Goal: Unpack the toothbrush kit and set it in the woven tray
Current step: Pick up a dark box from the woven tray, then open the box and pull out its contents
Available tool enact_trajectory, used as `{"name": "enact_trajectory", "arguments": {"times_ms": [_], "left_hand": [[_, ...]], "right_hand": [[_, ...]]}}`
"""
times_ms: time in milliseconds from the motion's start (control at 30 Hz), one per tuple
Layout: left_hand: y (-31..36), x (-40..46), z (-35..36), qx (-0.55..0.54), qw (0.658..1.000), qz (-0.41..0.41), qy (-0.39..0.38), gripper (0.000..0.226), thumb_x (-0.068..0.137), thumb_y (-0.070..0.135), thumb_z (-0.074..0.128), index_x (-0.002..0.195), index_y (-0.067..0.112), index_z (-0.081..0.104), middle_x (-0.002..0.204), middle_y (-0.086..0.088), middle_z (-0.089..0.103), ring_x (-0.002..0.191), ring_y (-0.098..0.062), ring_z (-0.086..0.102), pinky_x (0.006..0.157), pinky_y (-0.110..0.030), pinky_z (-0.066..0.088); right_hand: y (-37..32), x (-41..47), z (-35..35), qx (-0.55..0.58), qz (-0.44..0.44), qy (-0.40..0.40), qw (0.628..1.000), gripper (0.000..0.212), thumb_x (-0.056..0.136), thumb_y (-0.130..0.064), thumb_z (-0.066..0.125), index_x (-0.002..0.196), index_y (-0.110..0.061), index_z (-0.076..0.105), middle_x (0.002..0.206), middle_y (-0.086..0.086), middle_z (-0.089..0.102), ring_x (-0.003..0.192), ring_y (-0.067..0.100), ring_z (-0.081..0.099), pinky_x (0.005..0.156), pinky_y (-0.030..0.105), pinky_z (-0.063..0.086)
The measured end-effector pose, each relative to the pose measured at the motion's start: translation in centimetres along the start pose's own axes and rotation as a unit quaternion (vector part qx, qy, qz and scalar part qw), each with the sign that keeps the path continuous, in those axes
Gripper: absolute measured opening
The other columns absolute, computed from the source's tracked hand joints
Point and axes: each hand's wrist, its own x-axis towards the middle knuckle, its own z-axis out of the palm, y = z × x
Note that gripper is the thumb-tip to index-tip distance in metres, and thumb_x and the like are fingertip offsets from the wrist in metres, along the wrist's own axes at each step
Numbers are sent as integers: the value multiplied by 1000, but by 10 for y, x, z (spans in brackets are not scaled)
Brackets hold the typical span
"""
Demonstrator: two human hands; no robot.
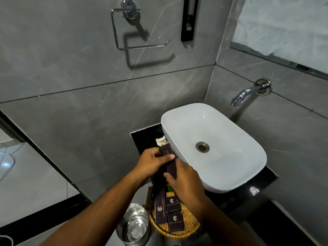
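Note:
I hold a long dark purple toothbrush kit box [167,153] above the counter, just left of the basin. Its top flap stands open, showing a pale inside. My left hand [152,162] grips the upper part of the box. My right hand [182,180] grips its lower part. Below my hands lies the round yellow woven tray [190,222]. In it rest another long dark box [160,206] and two small square dark boxes [174,221] with gold logos. What is inside the held box is hidden.
A white oval basin [213,146] sits on the black counter [248,196] with a chrome wall tap [248,93] above it. A shiny steel bin [133,226] stands on the floor left of the tray. A chrome towel ring [134,29] hangs on the grey wall.

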Motion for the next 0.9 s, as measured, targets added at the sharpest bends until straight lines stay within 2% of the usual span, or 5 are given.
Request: {"name": "enact_trajectory", "arguments": {"times_ms": [133, 367, 567, 767, 900], "left_hand": [[2, -6, -3, 2, 1000, 4, 7, 29, 79, 18, 76, 94, -5, 69, 89, -23, 71, 78, -23, 69, 74, -37, 54], [11, -18, -7, 25, 998, 22, -44, 13, 82, 14, 72, 93, 6, 71, 88, -17, 73, 81, -23, 71, 74, -33, 57], [13, -20, -1, 97, 991, 63, -73, 23, 82, 18, 72, 97, 0, 69, 97, -30, 70, 82, -28, 68, 80, -43, 54], [5, -17, -9, 87, 991, 53, -82, 10, 78, 30, 75, 82, 23, 69, 77, 1, 69, 72, -11, 66, 68, -29, 50], [-1, -19, -18, 54, 980, -41, -185, 29, 82, 38, 70, 100, 18, 60, 81, -6, 71, 66, -21, 68, 62, -30, 56]], "right_hand": [[1, 2, -9, 41, -1, -62, 997, 43, 81, -48, 65, 116, -23, 54, 104, -3, 67, 91, 14, 65, 76, 33, 58], [-12, 49, -60, 176, 42, 39, 983, 25, 83, -30, 69, 106, -21, 68, 89, -8, 68, 73, -7, 58, 61, 5, 39], [-32, 75, -72, 148, -5, -128, 981, 30, 81, -13, 68, 110, -20, 67, 85, -10, 60, 74, 10, 64, 53, 10, 44], [-17, 81, -76, 278, 106, -137, 945, 18, 84, 5, 56, 88, -7, 69, 73, 9, 68, 53, 15, 69, 50, 22, 58], [7, 70, -68, 418, 215, -88, 878, 11, 87, 3, 56, 86, 1, 67, 73, 16, 69, 50, 14, 67, 47, 22, 58]]}}
